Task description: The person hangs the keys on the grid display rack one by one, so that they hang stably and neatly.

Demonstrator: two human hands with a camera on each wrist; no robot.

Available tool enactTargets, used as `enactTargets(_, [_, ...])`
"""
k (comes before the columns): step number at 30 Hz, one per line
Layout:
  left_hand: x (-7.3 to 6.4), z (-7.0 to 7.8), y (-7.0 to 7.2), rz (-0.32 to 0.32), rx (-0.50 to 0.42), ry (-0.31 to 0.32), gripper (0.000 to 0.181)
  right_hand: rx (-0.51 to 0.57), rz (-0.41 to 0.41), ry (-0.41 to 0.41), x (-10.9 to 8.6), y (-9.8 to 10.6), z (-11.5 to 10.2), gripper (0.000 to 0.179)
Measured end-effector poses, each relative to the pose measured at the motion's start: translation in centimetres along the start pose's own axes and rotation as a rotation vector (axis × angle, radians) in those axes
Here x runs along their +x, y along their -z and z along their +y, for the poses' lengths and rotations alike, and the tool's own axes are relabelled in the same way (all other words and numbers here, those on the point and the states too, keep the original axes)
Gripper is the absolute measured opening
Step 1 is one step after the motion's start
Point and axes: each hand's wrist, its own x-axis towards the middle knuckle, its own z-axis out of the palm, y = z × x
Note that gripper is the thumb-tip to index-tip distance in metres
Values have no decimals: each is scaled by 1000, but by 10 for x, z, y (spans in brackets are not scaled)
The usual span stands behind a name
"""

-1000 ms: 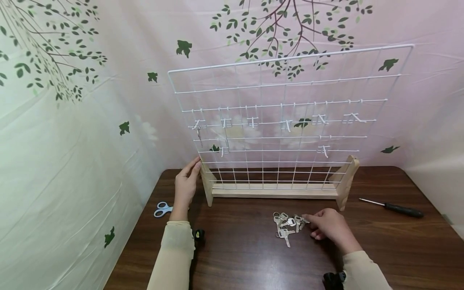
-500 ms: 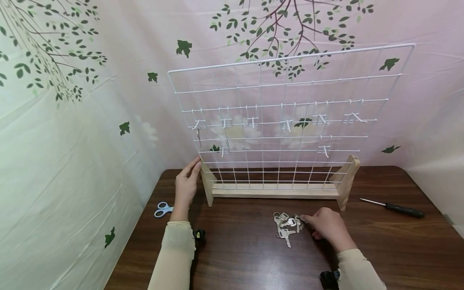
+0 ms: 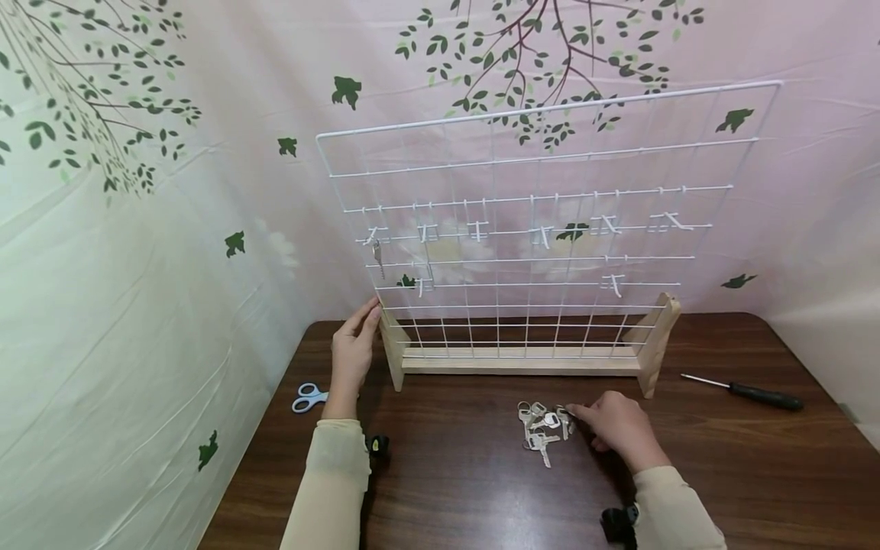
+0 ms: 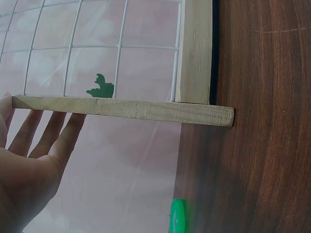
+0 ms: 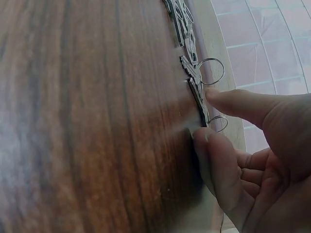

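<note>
A small pile of metal keys (image 3: 543,422), some on split rings, lies on the table in front of a white wire grid rack (image 3: 522,162) on a wooden stand (image 3: 516,364). My right hand (image 3: 616,429) is at the pile's right edge. In the right wrist view, its thumb touches a key (image 5: 198,94), with the forefinger spread apart near the key's lower end. My left hand (image 3: 352,359) grips the stand's left wooden upright (image 4: 136,108), thumb on one side and fingers on the other. A single key (image 3: 378,258) hangs from the leftmost white hook (image 3: 372,234).
Several more white hooks (image 3: 542,234) project from the grid. Light blue scissors (image 3: 308,398) lie left of my left forearm. A black-handled screwdriver (image 3: 763,395) lies at right. A printed curtain (image 3: 206,305) closes off the back and sides beyond the brown table (image 3: 447,489).
My right hand has moved slightly left over the edge of the key pile, and a key at that edge has shifted. The left hand stays on the upright.
</note>
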Motion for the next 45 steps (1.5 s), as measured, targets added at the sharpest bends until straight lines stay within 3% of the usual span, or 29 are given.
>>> enactTargets(18, [1, 0, 1, 1, 2, 18, 42, 83, -21, -22, 2, 1, 0, 42])
enactTargets(28, [1, -1, 1, -9, -3, 28, 43, 214, -41, -39, 8, -1, 2, 34])
enactTargets(45, [-1, 0, -1, -7, -14, 10, 45, 195, -84, -39, 11, 3, -3, 30])
